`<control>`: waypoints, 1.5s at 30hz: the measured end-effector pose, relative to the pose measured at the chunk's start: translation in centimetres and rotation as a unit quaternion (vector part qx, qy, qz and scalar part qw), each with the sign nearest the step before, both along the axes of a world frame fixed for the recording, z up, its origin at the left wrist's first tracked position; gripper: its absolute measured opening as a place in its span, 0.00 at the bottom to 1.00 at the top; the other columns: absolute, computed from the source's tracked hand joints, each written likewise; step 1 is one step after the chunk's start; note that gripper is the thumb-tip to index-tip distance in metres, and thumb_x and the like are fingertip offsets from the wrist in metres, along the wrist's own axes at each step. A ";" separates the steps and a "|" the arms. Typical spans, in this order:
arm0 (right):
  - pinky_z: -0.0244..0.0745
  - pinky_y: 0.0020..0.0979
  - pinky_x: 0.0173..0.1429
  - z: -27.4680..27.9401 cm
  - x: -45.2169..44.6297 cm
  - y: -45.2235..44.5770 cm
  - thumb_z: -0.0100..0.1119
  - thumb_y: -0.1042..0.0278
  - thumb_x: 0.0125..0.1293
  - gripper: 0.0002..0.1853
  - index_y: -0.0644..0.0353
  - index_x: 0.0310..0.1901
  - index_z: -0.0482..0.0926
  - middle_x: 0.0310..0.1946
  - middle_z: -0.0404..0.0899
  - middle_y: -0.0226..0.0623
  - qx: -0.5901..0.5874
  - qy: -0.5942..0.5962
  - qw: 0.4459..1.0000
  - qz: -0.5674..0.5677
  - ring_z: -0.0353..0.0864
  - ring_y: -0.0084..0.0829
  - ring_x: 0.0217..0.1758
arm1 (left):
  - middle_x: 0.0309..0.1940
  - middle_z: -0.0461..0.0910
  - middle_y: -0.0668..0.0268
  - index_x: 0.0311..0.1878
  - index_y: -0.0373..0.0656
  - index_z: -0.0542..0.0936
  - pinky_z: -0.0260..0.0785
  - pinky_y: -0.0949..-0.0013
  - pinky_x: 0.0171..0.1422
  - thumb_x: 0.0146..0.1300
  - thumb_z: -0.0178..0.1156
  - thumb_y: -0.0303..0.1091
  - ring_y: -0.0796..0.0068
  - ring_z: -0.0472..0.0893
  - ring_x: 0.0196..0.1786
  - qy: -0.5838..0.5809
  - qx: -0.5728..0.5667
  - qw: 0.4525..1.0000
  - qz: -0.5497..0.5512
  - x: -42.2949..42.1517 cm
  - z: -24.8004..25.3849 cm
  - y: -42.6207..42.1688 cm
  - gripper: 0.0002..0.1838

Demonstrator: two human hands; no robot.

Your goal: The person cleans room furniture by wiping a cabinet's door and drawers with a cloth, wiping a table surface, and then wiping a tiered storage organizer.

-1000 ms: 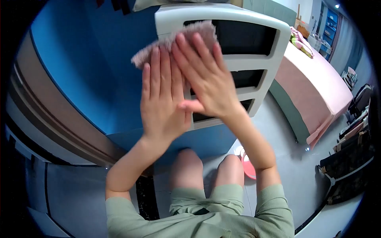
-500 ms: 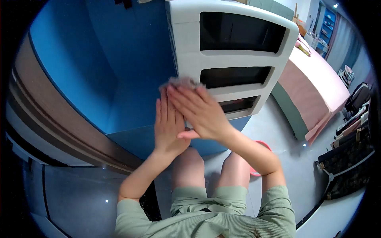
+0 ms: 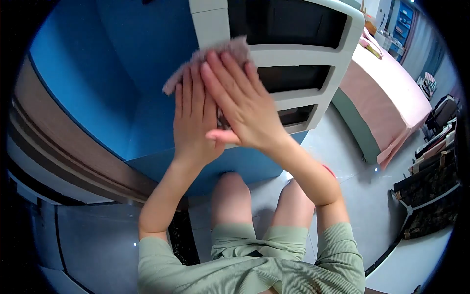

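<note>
A pinkish-grey cloth [image 3: 239,48] lies under the fingers of both hands and sticks out beyond their fingertips. My left hand [image 3: 193,115] is flat, its fingers straight and close together over the cloth's lower left part. Partly overlapping it on the right, my right hand [image 3: 247,105] is stretched out with its thumb across the left one. Both palms face away from me and are hidden. The hands are at the left side of a white frame [image 3: 298,55] with dark window-like openings, beside a blue hollow interior [image 3: 117,73].
A brown curved edge [image 3: 73,127] borders the blue interior on the left. To the right stands a bed-like piece with a pink cover [image 3: 387,98]. A black bag [image 3: 443,115] and a dark folding rack [image 3: 426,215] are at far right. A red rim [image 3: 329,170] shows behind my right forearm.
Both hands and the cloth have moved up and slightly left along the white frame. More of the cloth shows past the fingertips. The view has shifted a little.
</note>
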State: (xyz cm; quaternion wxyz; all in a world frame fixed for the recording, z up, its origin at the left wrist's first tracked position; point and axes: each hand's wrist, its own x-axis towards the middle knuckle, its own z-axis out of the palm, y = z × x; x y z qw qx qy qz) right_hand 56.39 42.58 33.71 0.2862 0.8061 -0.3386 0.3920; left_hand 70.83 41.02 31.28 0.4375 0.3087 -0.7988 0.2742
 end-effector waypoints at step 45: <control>0.33 0.44 0.76 -12.4 -16.4 1.7 0.30 0.32 0.64 0.45 0.69 0.68 0.55 0.71 0.49 0.52 0.032 -0.167 0.978 -0.125 0.41 0.49 0.76 | 0.74 0.50 0.69 0.71 0.43 0.56 0.41 0.71 0.73 0.57 0.46 0.38 0.76 0.47 0.76 -0.133 0.110 0.985 -0.002 -17.5 -6.5 2.3 0.36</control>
